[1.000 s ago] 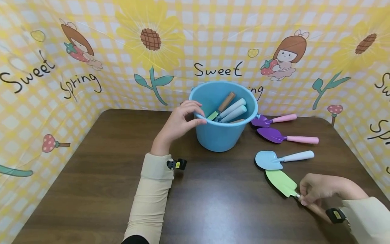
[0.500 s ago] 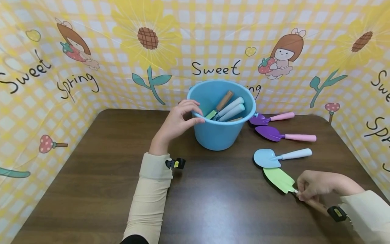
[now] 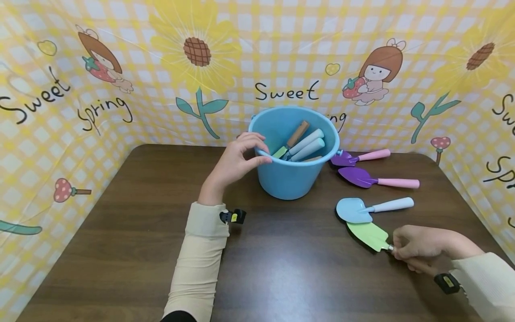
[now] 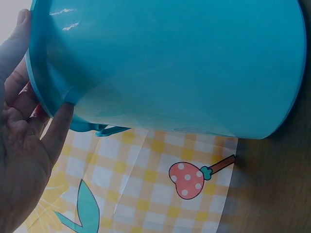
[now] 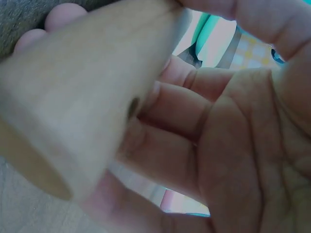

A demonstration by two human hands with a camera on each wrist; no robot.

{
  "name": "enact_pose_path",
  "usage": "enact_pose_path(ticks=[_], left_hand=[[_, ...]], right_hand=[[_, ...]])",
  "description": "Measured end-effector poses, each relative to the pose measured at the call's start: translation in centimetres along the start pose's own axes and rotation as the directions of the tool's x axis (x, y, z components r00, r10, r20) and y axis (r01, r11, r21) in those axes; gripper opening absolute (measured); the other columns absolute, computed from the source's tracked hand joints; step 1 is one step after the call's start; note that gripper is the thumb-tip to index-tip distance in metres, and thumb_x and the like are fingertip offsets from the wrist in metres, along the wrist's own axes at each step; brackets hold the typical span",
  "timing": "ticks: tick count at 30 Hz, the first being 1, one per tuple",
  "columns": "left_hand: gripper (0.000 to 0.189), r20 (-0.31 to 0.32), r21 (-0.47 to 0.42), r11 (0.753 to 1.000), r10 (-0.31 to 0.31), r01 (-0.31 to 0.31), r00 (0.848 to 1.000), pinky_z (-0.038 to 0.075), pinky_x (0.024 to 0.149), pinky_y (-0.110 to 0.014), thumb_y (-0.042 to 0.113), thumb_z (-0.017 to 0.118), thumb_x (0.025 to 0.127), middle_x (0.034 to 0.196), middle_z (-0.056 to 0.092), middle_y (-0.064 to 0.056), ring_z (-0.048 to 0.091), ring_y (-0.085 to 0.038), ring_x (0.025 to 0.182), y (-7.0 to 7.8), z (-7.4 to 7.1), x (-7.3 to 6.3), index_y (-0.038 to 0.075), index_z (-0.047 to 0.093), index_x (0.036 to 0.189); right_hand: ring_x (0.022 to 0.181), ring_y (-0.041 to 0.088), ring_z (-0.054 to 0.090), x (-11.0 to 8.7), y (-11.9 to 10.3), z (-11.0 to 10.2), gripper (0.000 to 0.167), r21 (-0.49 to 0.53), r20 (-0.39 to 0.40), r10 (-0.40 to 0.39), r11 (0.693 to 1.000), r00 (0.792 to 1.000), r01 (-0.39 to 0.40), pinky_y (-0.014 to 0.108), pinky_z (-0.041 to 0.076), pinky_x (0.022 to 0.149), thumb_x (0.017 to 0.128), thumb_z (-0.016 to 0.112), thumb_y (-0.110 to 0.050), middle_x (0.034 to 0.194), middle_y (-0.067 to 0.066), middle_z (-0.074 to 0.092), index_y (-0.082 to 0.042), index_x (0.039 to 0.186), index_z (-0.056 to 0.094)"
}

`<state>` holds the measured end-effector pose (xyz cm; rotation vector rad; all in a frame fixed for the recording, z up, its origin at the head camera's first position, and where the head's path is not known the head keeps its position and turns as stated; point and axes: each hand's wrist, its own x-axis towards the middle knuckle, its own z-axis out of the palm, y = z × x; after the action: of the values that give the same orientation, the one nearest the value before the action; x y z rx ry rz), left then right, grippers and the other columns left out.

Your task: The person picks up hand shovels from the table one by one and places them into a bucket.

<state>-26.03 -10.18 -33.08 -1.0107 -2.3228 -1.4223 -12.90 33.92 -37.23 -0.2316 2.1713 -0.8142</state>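
Observation:
My left hand (image 3: 241, 156) grips the near left rim of a blue bucket (image 3: 289, 181), thumb outside and fingers over the edge. Inside the bucket lean a wooden handle (image 3: 298, 133) and two pale blue handles (image 3: 307, 149), with a bit of green blade below. At the lower right, my right hand (image 3: 422, 243) holds a green trowel (image 3: 368, 236) by its wooden handle (image 5: 92, 82), the fingers curled under it in the right wrist view. The trowel's blade tip meets or passes under the blade of a light blue shovel (image 3: 354, 210); I cannot tell which.
Two purple tools with pink handles, a shovel (image 3: 345, 158) and a pointed trowel (image 3: 358, 177), lie right of the bucket on the brown wooden table (image 3: 132, 232). A yellow checked cloth (image 3: 277, 53) hangs behind and at both sides.
My right fingers have moved from pinching near the trowel's neck to reaching under its handle. The green blade has shifted slightly. My left hand stays on the bucket rim.

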Motion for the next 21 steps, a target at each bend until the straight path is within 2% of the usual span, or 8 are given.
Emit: enact_pose_path(ticks=[5, 10, 21], left_hand=[[0.013, 0.001, -0.004, 1.000, 0.013, -0.013, 1.000, 0.039, 0.112, -0.042, 0.012, 0.081, 0.083, 0.095, 0.072, -0.007, 0.051, -0.021, 0.123, -0.04, -0.01, 0.00, 0.006, 0.072, 0.090], [0.012, -0.004, -0.012, 1.000, 0.017, -0.017, 1.000, 0.039, 0.111, -0.042, 0.011, 0.081, 0.083, 0.095, 0.072, -0.007, 0.051, -0.021, 0.123, -0.08, 0.04, -0.05, 0.006, 0.072, 0.089], [0.012, -0.002, -0.013, 1.000, 0.021, -0.021, 1.000, 0.039, 0.111, -0.042, 0.012, 0.081, 0.083, 0.094, 0.072, -0.006, 0.051, -0.020, 0.123, 0.01, -0.03, -0.10, 0.007, 0.072, 0.090]], right_hand=[[0.057, 0.018, 0.058, -0.16, 0.32, 0.10, 0.014, 0.021, -0.005, -0.003, 1.000, 1.000, 0.003, 0.022, 0.046, 0.049, 0.097, 0.058, -0.011, 0.065, 0.008, 0.057, -0.004, 0.088, 0.048], [0.056, 0.014, 0.052, 0.15, 0.74, 0.05, 0.011, 0.048, 0.008, -0.018, 0.999, 1.000, 0.017, 0.022, 0.045, 0.051, 0.095, 0.057, -0.006, 0.067, 0.004, 0.051, -0.004, 0.089, 0.048], [0.054, 0.007, 0.052, 0.32, 1.02, -0.75, 0.016, -0.031, 0.021, -0.164, 0.986, 0.986, 0.165, 0.024, 0.048, 0.049, 0.096, 0.057, -0.003, 0.064, -0.002, 0.049, -0.004, 0.083, 0.048]])
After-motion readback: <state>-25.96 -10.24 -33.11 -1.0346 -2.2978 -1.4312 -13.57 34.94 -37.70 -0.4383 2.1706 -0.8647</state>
